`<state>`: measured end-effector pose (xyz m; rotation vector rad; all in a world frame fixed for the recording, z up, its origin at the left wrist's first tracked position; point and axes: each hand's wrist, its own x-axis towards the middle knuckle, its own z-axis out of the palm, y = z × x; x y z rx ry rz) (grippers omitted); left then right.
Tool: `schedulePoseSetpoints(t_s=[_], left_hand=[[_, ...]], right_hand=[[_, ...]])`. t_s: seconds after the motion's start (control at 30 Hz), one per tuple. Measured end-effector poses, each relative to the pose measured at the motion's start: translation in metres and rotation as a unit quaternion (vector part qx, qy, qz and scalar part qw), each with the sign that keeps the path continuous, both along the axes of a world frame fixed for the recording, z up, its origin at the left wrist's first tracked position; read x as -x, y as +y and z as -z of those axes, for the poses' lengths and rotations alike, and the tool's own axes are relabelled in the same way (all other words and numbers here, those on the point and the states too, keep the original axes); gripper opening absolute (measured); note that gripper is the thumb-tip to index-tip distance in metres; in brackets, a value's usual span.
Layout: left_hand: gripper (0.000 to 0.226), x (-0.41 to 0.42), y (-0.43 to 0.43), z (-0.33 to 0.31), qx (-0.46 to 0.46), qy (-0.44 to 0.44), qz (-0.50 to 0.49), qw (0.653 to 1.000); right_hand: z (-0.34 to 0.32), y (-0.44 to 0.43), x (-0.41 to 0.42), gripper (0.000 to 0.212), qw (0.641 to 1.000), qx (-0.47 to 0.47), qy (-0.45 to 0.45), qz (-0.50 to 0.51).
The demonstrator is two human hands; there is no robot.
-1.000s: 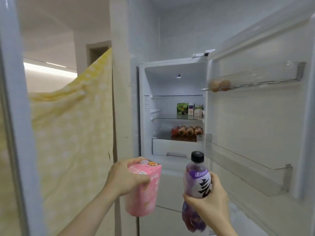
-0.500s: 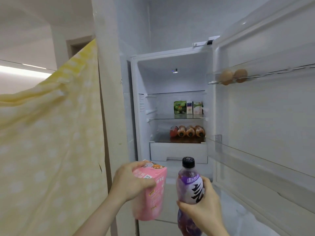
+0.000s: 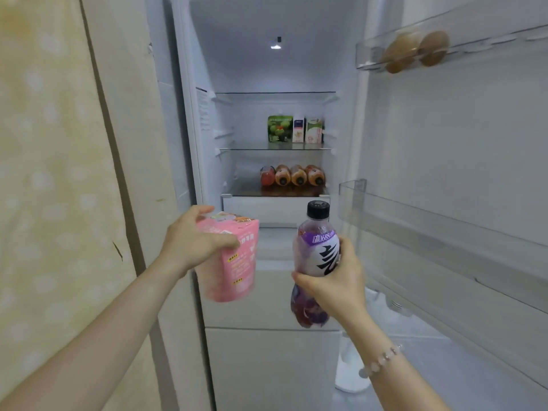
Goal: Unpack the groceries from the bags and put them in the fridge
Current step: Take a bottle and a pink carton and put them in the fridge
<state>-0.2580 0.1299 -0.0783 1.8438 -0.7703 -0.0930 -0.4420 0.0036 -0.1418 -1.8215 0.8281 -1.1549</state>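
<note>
My left hand (image 3: 192, 241) grips a pink pouch (image 3: 234, 268) by its top, held upright in front of the open fridge (image 3: 275, 69). A purple drink bottle (image 3: 315, 250) with a black cap stands upright in my right hand (image 3: 335, 280), just right of the pouch. Both items hang in the air below the fridge's white drawer (image 3: 267, 207). On the glass shelf (image 3: 275, 147) behind them stand three cartons (image 3: 295, 129). Several bottles (image 3: 292, 175) lie on the shelf below.
The fridge door (image 3: 444, 161) stands open on the right, with two eggs (image 3: 415, 50) in its top rack and a clear door bin (image 3: 415, 221) at mid height. A yellow dotted cloth (image 3: 50, 173) hangs on the left, beside a cream wall edge.
I have come closer to the fridge, so its inside fills more of the view. Both hands hold the same items and have risen slightly toward the shelves.
</note>
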Motion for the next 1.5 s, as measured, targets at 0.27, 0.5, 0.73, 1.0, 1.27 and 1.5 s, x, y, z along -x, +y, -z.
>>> schedulePoseSetpoints(t_s=[0.27,0.5,0.73,1.0,1.27,1.5], left_hand=[[0.089,-0.018,-0.047,0.015,-0.016,0.013,0.034,0.999],[0.086,-0.058,-0.109,-0.005,-0.016,-0.011,0.015,1.000],[0.074,-0.097,-0.172,-0.035,0.001,-0.031,0.001,1.000],[0.095,-0.141,-0.220,-0.029,0.029,-0.022,-0.042,0.998],[0.095,-0.196,-0.240,-0.037,0.022,-0.038,-0.060,0.997],[0.091,-0.238,-0.276,-0.028,0.009,-0.006,-0.026,1.000]], right_hand=[[0.014,-0.037,-0.023,0.070,0.999,-0.008,0.015,0.029],[0.000,-0.096,-0.076,0.069,1.000,-0.002,-0.002,-0.006],[-0.025,-0.169,-0.125,0.071,0.999,0.024,-0.029,-0.017],[-0.034,-0.223,-0.177,0.074,0.997,0.063,-0.022,-0.027],[-0.027,-0.241,-0.222,0.074,0.997,0.069,-0.030,-0.026],[-0.021,-0.259,-0.247,0.079,0.997,0.063,-0.032,0.011]])
